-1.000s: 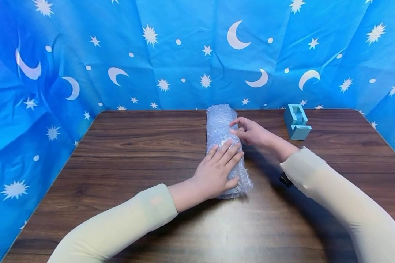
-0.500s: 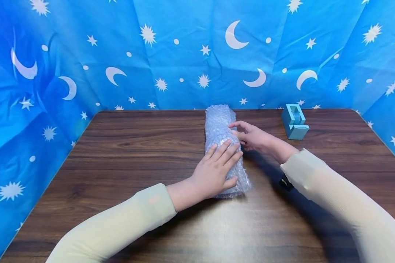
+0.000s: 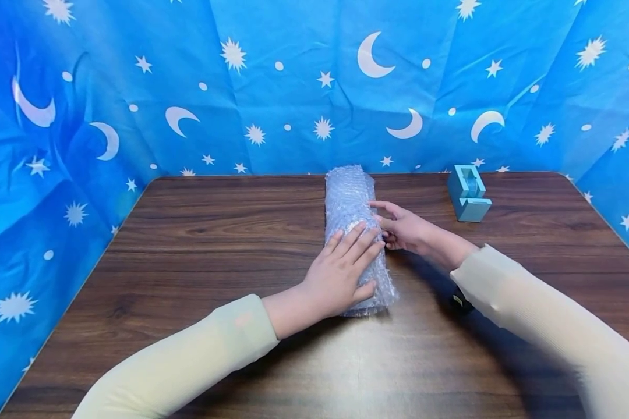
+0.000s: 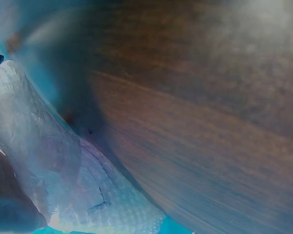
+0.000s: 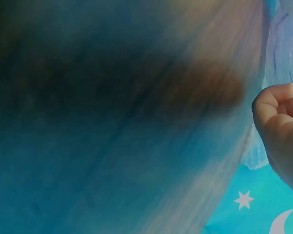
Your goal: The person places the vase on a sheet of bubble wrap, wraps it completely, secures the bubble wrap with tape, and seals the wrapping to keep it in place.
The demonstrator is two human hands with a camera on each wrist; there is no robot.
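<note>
A long bundle wrapped in bubble wrap (image 3: 349,192) lies lengthwise on the table, pointing away from me. My left hand (image 3: 335,279) rests flat over its near half with fingers spread. At the bundle's right side is my right hand (image 3: 409,230), its index fingertip and thumb right at the edge of the wrap and the other fingers bent beneath. In the right wrist view the right hand (image 5: 283,122) appears with bent fingers beside the wrap (image 5: 285,44). The left wrist view shows the clear wrap (image 4: 58,156) with dark lines on it. What the wrap encloses is hidden.
A light blue tape dispenser (image 3: 470,195) stands at the back right of the brown wooden table (image 3: 215,233). Behind and around the table hangs a blue cloth (image 3: 304,87) with white moons and stars. A small black device (image 3: 459,299) shows under the right sleeve.
My right hand has slid from the top of the bundle to its right side, slightly toward me. The left hand and the bundle stay put, while the head view shifts a little.
</note>
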